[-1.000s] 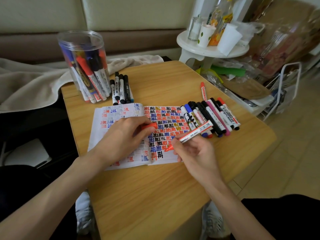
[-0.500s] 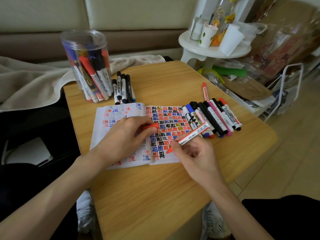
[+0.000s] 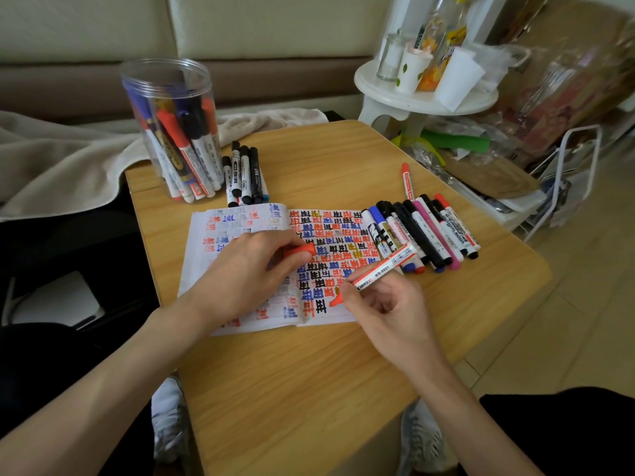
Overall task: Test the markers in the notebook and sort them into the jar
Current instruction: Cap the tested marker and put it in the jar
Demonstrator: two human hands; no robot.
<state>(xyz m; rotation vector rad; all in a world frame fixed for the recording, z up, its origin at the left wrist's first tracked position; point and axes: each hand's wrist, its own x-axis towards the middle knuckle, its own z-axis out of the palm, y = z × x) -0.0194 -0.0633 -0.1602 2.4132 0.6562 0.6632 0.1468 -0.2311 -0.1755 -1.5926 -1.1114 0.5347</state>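
Marker test live on the notebook [image 3: 237, 218].
Jar [image 3: 168, 132] behind the notebook; left hand [image 3: 247, 269], grip pinching the red cap [image 3: 302, 250], rests on the page; right hand [image 3: 388, 310], grip holding the red marker [image 3: 381, 269], tip down. If the page slips, the stroke could smear.

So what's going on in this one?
A person is testing a red marker in an open notebook. The right hand holds it, tip down at the page; the left hand rests on the notebook, pinching the red cap. A row of markers lies right of the notebook, and the jar holds several.
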